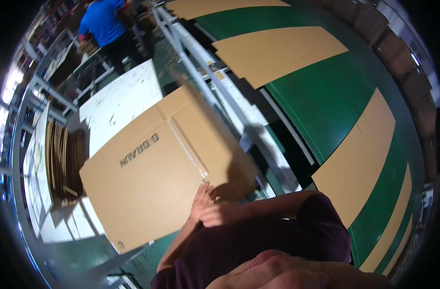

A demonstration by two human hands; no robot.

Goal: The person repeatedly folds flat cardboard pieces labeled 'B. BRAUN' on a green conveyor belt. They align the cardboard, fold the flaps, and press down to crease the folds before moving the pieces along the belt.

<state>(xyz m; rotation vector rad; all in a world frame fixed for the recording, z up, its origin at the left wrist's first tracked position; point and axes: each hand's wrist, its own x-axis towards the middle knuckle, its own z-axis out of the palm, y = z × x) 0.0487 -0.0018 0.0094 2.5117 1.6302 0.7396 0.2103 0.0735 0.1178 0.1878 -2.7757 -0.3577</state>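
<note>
A large flattened cardboard box (147, 192) with dark print lies in front of me, tilted across a white table. A strip of clear tape (188, 149) runs along its side flap towards me. My left hand (201, 199) rests at the near edge of the box, fingers stretched out by the tape's end. Beside it, crossing close to its wrist, is my right hand (218, 214) with curled fingers. What the right hand holds, if anything, is hidden.
Left of the box stands a stack of folded cardboard (61, 159) on the white table (121, 98). A metal rail (205, 82) separates me from a green conveyor (325, 106) carrying flat cardboard sheets (282, 53). A person in blue (104, 24) stands at the far left.
</note>
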